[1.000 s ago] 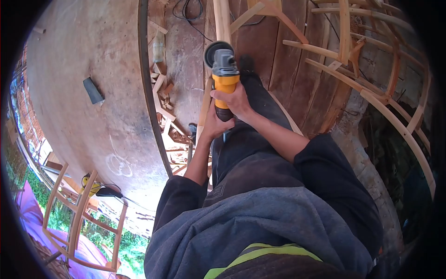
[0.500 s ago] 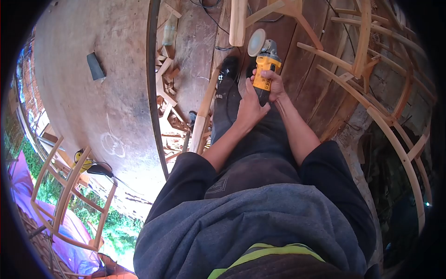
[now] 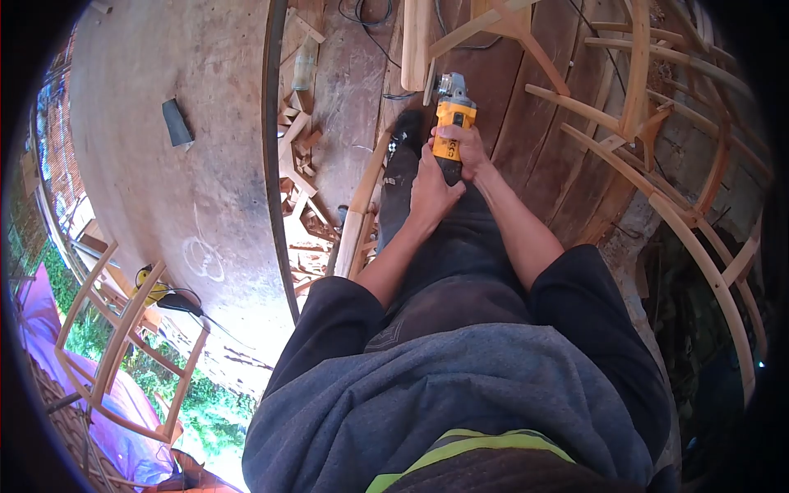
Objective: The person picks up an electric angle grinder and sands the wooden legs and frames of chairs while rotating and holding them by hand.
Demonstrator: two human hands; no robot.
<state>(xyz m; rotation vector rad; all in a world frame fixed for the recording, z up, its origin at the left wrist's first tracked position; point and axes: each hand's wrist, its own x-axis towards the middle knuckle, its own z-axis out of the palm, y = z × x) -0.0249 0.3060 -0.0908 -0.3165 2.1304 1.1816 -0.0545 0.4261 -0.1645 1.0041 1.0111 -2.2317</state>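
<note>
A yellow and black angle grinder (image 3: 454, 117) is held out over my legs, its grey metal head pointing away from me. My left hand (image 3: 432, 191) is closed around the dark rear end of its body. Farther forward, my right hand (image 3: 468, 148) wraps the yellow housing from the right side. The grinding disc (image 3: 430, 84) is turned nearly edge-on at the left of the head and shows as a thin pale strip. Just beyond it hangs the end of a light wooden piece (image 3: 415, 49).
Wooden chair frames (image 3: 637, 82) crowd the right side. At left is a large wooden board (image 3: 177, 189) bearing a dark sheet (image 3: 176, 123). Wood offcuts (image 3: 297, 164) lie beside its edge. A cable (image 3: 362, 20) crosses the plank floor. Another chair frame (image 3: 123, 345) stands lower left.
The grinder has rolled in my hands, so its disc went from face-on to nearly edge-on. It and both hands have shifted slightly left and nearer to me.
</note>
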